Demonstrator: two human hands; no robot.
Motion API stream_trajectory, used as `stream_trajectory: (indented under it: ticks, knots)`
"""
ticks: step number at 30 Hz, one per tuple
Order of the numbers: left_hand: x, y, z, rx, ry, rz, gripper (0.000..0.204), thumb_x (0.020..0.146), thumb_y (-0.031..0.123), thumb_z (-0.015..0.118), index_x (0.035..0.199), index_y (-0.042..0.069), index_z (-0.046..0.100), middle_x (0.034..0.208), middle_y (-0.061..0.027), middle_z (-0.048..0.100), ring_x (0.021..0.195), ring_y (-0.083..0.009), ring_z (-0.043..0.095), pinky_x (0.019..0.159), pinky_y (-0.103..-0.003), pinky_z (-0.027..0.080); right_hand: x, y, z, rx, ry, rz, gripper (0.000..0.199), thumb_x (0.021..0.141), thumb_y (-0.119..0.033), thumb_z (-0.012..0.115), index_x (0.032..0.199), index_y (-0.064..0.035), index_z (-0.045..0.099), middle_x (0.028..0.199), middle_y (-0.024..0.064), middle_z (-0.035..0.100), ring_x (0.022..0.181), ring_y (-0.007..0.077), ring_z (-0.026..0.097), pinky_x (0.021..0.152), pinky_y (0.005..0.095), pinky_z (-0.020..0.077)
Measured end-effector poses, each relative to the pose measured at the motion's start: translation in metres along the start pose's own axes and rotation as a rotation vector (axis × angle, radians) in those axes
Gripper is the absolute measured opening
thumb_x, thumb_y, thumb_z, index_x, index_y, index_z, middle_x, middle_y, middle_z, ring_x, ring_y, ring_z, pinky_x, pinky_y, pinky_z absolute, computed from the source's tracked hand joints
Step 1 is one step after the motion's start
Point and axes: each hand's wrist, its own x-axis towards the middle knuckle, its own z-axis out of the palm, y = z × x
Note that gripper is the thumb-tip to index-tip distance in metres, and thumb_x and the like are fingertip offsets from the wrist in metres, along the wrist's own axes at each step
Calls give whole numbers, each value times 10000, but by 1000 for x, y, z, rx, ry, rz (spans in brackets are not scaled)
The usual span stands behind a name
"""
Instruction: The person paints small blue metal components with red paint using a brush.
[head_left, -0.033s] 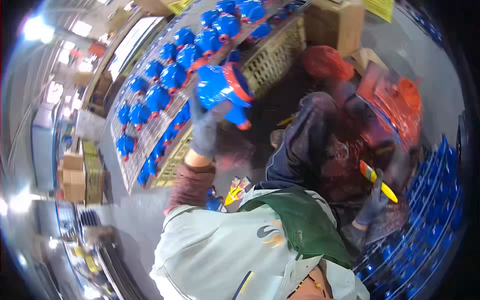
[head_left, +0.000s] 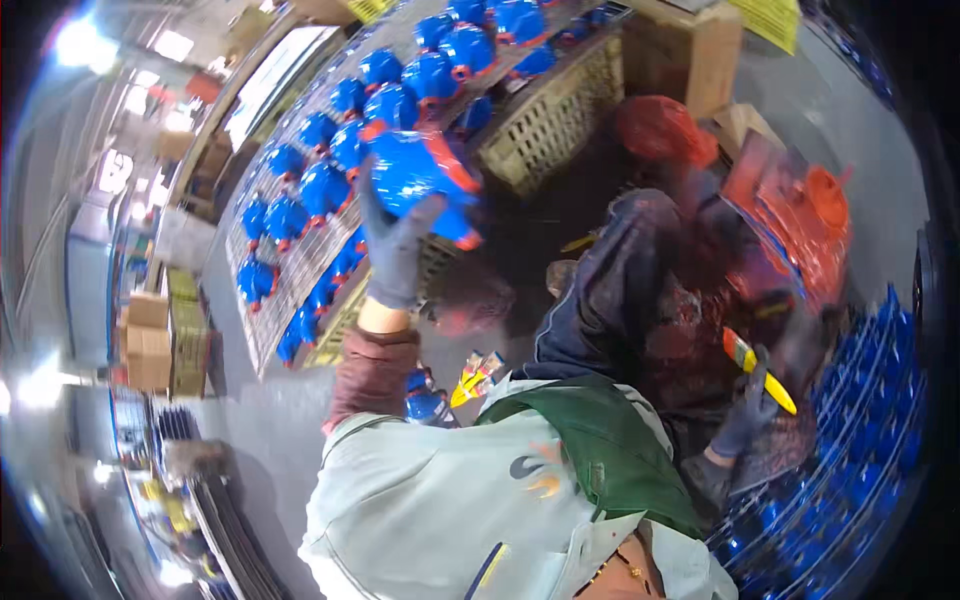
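Note:
My left hand (head_left: 393,250), in a grey glove, is raised at the left of centre. Its fingers grip a glossy blue casting with red rims (head_left: 408,178), held just in front of a slatted mesh rack (head_left: 248,325). Rows of similar blue castings (head_left: 325,188) with red ends stand on that rack. At the lower right my right hand (head_left: 745,408), also gloved, is closed on a paintbrush (head_left: 774,388) with a yellow handle and reddish bristles. The brush points up and to the left, apart from the casting.
A cream plastic crate (head_left: 545,130) stands beside the rack. Beyond my knees is a round red object (head_left: 665,130); a red, plastic-covered container (head_left: 800,240) sits further right. Another rack of blue parts (head_left: 870,400) lines the right side. Cardboard boxes (head_left: 150,345) stand at the far left.
My left hand has moved left and slightly down with the blue casting, toward the rack. My right hand and the paintbrush have hardly moved.

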Motion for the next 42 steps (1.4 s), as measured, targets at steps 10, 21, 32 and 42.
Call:
stream_trajectory:
  ticks: [10, 21, 32, 42]
  knots:
    - [-6, 37, -215, 1822, 442, -244, 906, 671, 448, 774, 1412, 127, 364, 1325, -216, 493, 1164, -405, 539, 935, -471, 477, 0, -27, 42, -86, -3, 155, 355, 961, -251, 558, 1203, -1, 626, 688, -45, 530, 557, 27, 395, 512, 192, 301]
    - [60, 20, -225, 2006, 131, -320, 643, 816, 426, 649, 1387, 190, 471, 1334, -205, 521, 1159, -376, 551, 940, -464, 462, 6, 7, 31, -210, 47, -99, 291, 924, -82, 592, 1207, -22, 623, 925, 30, 659, 640, 25, 496, 554, 173, 393]
    - [-16, -53, 215, 443, -1253, 568, 450, 780, 102, 678, 1208, 16, 572, 1099, -186, 626, 1083, -348, 569, 968, -396, 428, 56, -212, -6, -860, -239, -691, 482, 809, -230, 646, 1286, -192, 588, 814, 75, 690, 661, 266, 662, 589, 367, 520]
    - [-141, -204, 343, 755, -2033, 636, 458, 797, 330, 634, 1175, 79, 573, 1081, -218, 628, 1004, -408, 590, 831, -505, 495, 79, -410, -161, -2127, 188, -712, 402, 815, -153, 584, 1204, -249, 559, 735, 65, 621, 649, 258, 653, 555, 394, 510]
